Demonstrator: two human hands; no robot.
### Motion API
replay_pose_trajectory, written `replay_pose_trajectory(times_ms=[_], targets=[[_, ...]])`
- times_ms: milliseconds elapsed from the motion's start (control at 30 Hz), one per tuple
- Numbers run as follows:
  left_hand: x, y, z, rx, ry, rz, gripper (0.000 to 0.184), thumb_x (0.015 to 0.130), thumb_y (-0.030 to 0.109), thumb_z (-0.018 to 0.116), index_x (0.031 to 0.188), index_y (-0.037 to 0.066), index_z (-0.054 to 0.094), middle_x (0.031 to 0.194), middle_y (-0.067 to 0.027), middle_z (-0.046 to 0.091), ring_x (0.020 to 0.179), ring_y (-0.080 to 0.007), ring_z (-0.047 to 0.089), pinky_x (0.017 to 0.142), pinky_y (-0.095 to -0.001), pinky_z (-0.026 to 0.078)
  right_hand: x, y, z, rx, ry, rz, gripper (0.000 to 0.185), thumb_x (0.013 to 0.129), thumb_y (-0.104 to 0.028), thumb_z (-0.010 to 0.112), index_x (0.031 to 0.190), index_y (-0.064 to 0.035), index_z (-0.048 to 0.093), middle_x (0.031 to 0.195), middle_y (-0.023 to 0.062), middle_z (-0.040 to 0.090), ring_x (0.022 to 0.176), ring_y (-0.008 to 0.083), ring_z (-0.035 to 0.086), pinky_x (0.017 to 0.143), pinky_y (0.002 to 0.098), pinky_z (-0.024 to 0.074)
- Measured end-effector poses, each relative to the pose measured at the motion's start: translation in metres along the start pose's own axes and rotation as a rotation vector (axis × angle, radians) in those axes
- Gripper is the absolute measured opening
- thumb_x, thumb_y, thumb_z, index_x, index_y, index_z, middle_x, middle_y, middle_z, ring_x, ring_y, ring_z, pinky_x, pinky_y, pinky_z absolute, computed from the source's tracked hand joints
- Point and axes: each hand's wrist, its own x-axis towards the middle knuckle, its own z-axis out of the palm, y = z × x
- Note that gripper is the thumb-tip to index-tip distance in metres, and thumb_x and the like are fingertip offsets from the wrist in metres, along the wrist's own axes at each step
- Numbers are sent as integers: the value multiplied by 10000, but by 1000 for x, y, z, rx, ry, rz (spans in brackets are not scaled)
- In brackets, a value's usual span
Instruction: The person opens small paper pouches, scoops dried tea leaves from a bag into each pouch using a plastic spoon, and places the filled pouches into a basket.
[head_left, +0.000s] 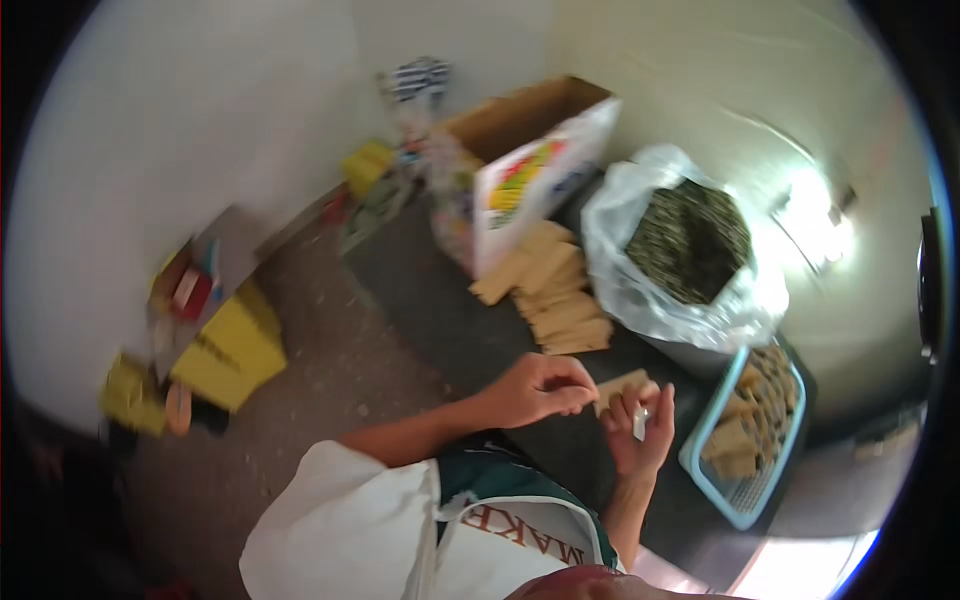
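My left hand (540, 391) is closed in a pinch, its fingertips at the left edge of a small brown paper packet (624, 386). My right hand (645, 440) holds that packet from the other side, with its fingers curled. A small white item (640, 425) is also between the right fingers; its kind is too small to tell. Beyond my hands, a pile of flat brown paper packets (560, 300) lies on the dark table (420, 300). To the right of my right hand, a light blue basket (690, 465) contains many brown packets.
An open clear plastic bag (610, 235) of dried dark green leaves (690, 240) stands behind the basket. At the back of the table is an open cardboard box (545, 180) with coloured print. Yellow boxes (230, 345) are at the far left. A bright lamp (812, 215) shines at right.
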Motion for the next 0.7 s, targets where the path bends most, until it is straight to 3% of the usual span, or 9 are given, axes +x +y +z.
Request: replay_pose_trajectory(times_ms=[33,133,300,533,600,633,667,700], targets=[[-6,-14,1,-52,12,-26,114,947,107,631,967,0,665,780,-33,630,708,-80,571,647,-231,462,-3,8,-9,-16,-4,10,495,1058,-441,326,909,-58,601,640,21,407,523,140,346,510,302,303],[-19,-28,9,-57,-7,-86,192,980,181,592,882,18,618,726,2,570,660,-65,515,601,-229,422,-11,20,-24,-55,-56,52,415,1068,-393,340,1003,-68,589,625,-5,364,518,108,327,506,267,283],[-31,-30,25,28,1,-113,287,971,231,559,760,38,570,644,-8,547,583,-66,491,522,-249,384,-17,17,-35,-25,-26,70,373,1066,-378,364,1014,-80,583,657,-16,368,528,96,312,511,265,280],[-16,-53,22,286,-65,-119,270,931,243,628,791,13,600,702,-53,592,617,-125,553,557,-319,425,-24,12,-35,-101,1,-35,395,1069,-375,369,968,-64,590,678,-3,414,520,96,314,485,257,270],[0,-65,27,545,92,193,209,874,208,666,830,11,614,720,-76,597,635,-214,604,564,-362,440,-37,4,-38,-110,41,-52,372,1066,-371,386,973,-66,579,716,11,472,535,103,346,498,255,295],[10,-63,30,625,69,99,172,814,189,698,855,38,625,859,-85,610,779,-274,619,650,-393,460,-44,1,-36,-118,92,-77,356,1063,-367,399,987,-69,579,768,25,524,547,108,367,509,256,312],[24,-70,34,627,51,108,172,814,189,698,855,38,625,859,-85,610,779,-274,619,650,-393,460,-46,1,-34,-121,136,-102,340,1060,-363,413,1001,-72,578,819,39,575,559,114,388,519,257,329],[38,-84,41,758,84,287,186,796,196,712,874,51,625,928,-82,594,845,-271,595,702,-398,457,-51,0,-31,-135,144,-103,297,1065,-343,411,1028,-97,574,774,8,468,593,98,360,545,255,311]])
